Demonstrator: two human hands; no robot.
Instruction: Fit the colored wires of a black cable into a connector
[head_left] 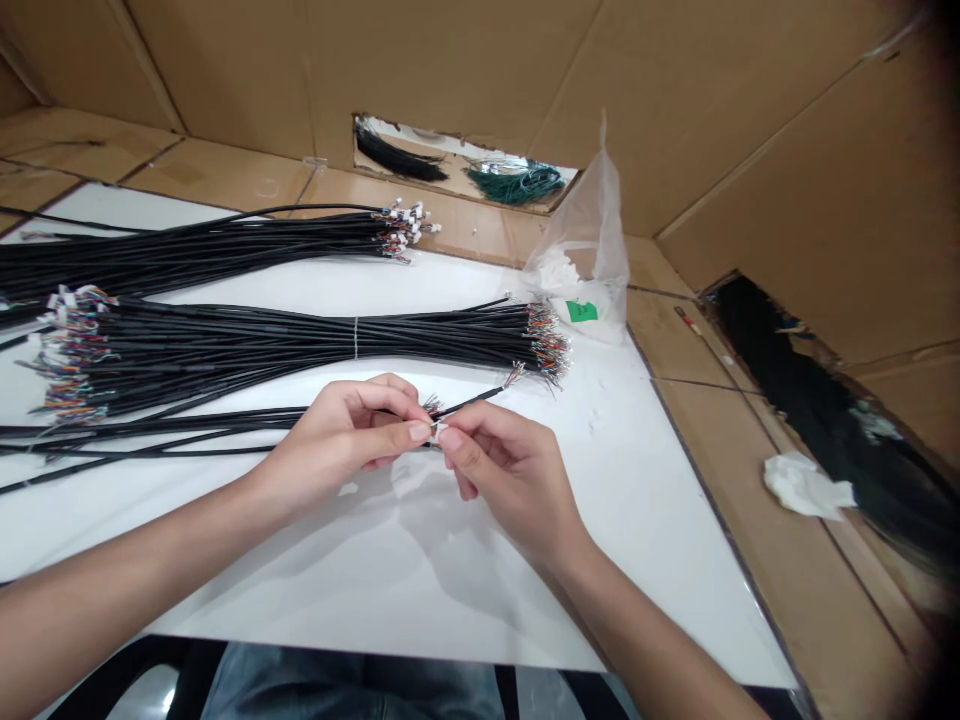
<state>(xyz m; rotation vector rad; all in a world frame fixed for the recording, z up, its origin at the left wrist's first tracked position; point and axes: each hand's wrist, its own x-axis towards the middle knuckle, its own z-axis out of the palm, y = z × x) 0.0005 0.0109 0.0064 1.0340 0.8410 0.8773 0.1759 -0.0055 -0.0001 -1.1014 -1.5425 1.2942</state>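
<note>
My left hand [349, 430] is closed in a pinch on the thin wires at a black cable's end. Its fingertips meet those of my right hand [517, 465], which pinches a small white connector [440, 432]. Whether the wires sit inside the connector is too small to tell. Several loose black cables [225, 425] run in from the left behind my left hand, and one cable end [514, 375] with bare-tipped colored wires sticks out beyond my fingers. Just behind lies a tied bundle of black cables [300, 340], with white connectors at its left end and stripped wires at its right.
Another bundle of black cables [285, 240] with white connectors lies farther back. A clear plastic bag [611, 255] of white pieces stands at the back right. Cardboard walls [465, 60] enclose the white table [637, 500]. Crumpled white material [806, 485] sits on the right ledge.
</note>
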